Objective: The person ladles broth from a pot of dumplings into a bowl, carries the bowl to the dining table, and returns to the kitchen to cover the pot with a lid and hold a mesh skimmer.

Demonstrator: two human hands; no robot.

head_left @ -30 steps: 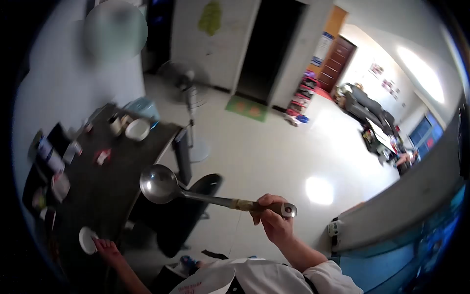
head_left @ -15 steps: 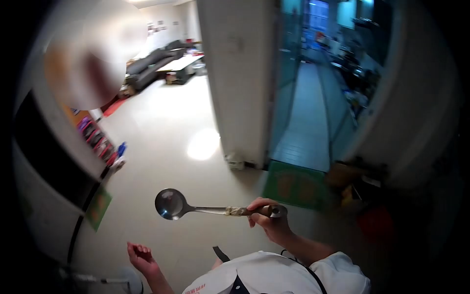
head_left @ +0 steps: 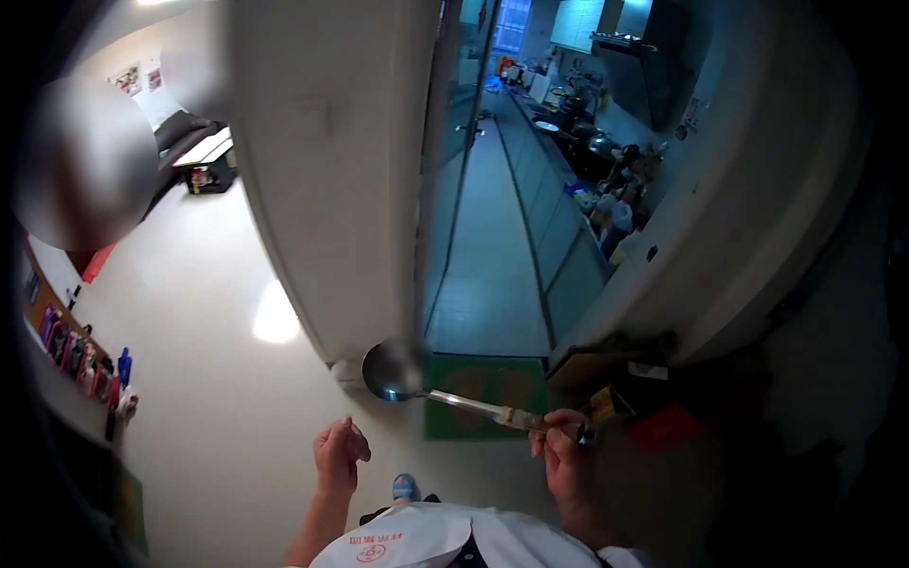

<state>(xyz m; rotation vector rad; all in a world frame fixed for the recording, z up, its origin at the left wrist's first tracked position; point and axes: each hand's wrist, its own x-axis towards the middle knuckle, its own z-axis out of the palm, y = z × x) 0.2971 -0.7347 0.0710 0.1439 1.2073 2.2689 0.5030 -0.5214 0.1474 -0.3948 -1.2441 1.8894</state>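
A metal ladle [head_left: 464,404] is held out in front of my body, its round bowl to the left and partly smeared. My right hand [head_left: 566,462] grips the ladle by the end of its handle, where a pale wrapping surrounds the shaft just left of the fingers. Lower and left of the bowl, my left hand [head_left: 339,456] is raised with its fingers curled in and nothing in them. It does not touch the ladle.
Ahead, a doorway with a green mat [head_left: 488,426] leads into a narrow kitchen with a cluttered counter [head_left: 559,204]. A wall [head_left: 327,180] stands left of it. Boxes and a red item [head_left: 665,428] lie on the floor at right. Shoes fill a rack [head_left: 71,352] at left.
My view has turned right towards the kitchen doorway. The ladle has tilted, its bowl now higher than the handle end. My left hand has come up and nearer the ladle.
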